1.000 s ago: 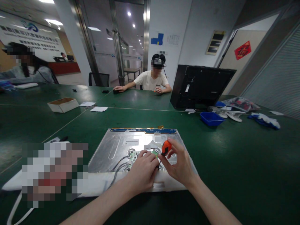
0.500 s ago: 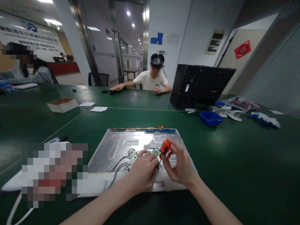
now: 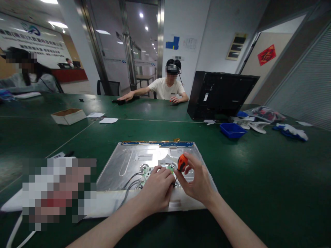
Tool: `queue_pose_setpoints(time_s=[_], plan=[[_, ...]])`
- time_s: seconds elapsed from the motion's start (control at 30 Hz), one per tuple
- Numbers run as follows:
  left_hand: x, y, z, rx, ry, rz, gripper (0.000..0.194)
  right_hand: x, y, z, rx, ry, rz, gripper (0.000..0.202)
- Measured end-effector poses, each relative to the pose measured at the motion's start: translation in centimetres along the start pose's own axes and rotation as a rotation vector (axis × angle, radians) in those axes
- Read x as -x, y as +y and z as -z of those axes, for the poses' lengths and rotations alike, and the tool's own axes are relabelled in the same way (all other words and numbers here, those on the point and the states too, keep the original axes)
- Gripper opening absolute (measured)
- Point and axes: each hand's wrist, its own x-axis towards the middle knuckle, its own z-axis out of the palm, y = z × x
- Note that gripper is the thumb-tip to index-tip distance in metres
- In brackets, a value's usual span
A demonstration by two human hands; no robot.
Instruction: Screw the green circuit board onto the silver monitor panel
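A metal display panel (image 3: 124,155) lies flat on the green table, with a blue circuit strip (image 3: 157,144) along its far edge. On its middle sits a small green circuit board (image 3: 146,172) with grey cables (image 3: 129,187) running off to the left. My right hand (image 3: 199,182) grips the handle of an orange and black screwdriver (image 3: 182,163), its shaft slanting down to the board's right side. My left hand (image 3: 157,187) rests over the board, fingers bent and closed beside the screwdriver's tip. What its fingertips pinch, if anything, is hidden, and the tip is mostly covered.
A black monitor (image 3: 224,94) stands at the back right, with a blue tray (image 3: 232,130) and gloves (image 3: 291,132) nearby. To the left are a cardboard box (image 3: 68,116) and a blurred white object (image 3: 15,201). A person (image 3: 167,86) sits opposite.
The screwdriver handle has turned slightly in my right hand, its fingers shifting around it. My left hand stays put. The person opposite has slid a hand slightly leftward over a dark object.
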Motion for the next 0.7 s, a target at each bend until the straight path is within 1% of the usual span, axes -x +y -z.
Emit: queue_pose_setpoints(time_s=[0.2,0.37,0.53,0.7], plan=[[0.04,-0.15,-0.20,-0.004,0.000,-0.007,0.020,-0.09,-0.17,0.27,-0.057,-0.041,-0.027,0.066],[0.07,-0.16,-0.18,0.001,0.001,-0.006,0.017,0.01,-0.06,0.13,-0.106,-0.032,-0.060,0.067],[0.02,-0.05,0.10,0.003,-0.004,-0.002,0.017,0.11,0.14,-0.08,-0.052,0.007,-0.035,0.065],[0.00,-0.12,0.02,0.009,0.010,-0.006,0.017,0.13,0.09,-0.03,0.015,-0.012,-0.024,0.061]])
